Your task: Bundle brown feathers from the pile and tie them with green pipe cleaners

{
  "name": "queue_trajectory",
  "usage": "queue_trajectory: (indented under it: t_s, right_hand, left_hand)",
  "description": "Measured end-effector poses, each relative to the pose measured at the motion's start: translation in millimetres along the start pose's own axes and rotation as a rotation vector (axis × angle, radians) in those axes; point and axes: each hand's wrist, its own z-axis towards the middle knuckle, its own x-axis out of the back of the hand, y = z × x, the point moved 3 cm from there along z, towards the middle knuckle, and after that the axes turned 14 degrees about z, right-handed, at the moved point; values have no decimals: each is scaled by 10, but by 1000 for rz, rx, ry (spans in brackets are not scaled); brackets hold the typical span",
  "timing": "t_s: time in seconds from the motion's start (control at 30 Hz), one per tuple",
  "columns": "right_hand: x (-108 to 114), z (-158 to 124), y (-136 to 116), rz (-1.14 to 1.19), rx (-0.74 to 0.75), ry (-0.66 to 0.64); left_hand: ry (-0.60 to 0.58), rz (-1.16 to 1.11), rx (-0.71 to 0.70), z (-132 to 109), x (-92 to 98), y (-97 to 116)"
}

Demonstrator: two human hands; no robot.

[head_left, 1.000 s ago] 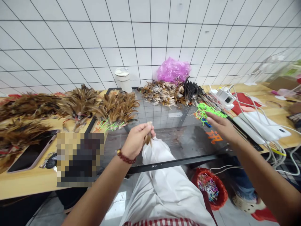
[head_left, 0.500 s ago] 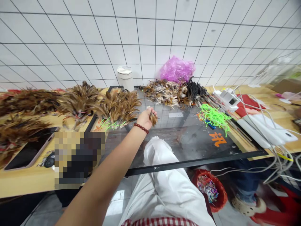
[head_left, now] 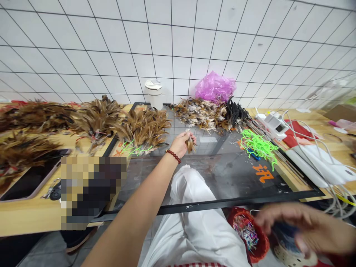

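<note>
Over the dark glass panel (head_left: 222,174), my left hand (head_left: 179,144) with a beaded bracelet is closed on a small bunch of brown feathers (head_left: 190,146). Their tips hang down past the fingers. My right hand (head_left: 294,222) is at the lower right, in front of the panel's edge, blurred by motion. Its fingers are stretched out with the thumb apart, and I see nothing in it. A pile of brown feathers (head_left: 146,128) with green ties lies left of my left hand. Behind it are mixed pale and brown feathers (head_left: 198,113) and black feathers (head_left: 236,113).
Bright green cords (head_left: 257,142) lie on the panel's right side, near white devices (head_left: 275,124) and tangled cables. A lidded white cup (head_left: 154,94) and purple plastic bag (head_left: 215,87) stand by the wall. A phone (head_left: 33,176) lies left. A red bin (head_left: 261,244) with scraps is below.
My right hand has come into view at the lower right. The view has shifted slightly left; my left hand still holds the feathers over the panel.
</note>
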Motion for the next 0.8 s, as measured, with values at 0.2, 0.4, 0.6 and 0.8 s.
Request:
queue_trajectory:
  t_s: [0.2,0.4,0.6,0.8]
  right_hand:
    - [265,1762,-1428,200,364,129]
    - [-250,2908,-1839,-142,272,301]
    - [-536,3295,-2139,-417,241,506]
    - [-530,3372,-2071,-459,217,371]
  left_hand:
    - [-28,-38,20,-40,50,40]
    - [76,-250,-7,25,129,78]
    - [99,-268,0,52,132,55]
    - [70,-264,-1,63,141,26]
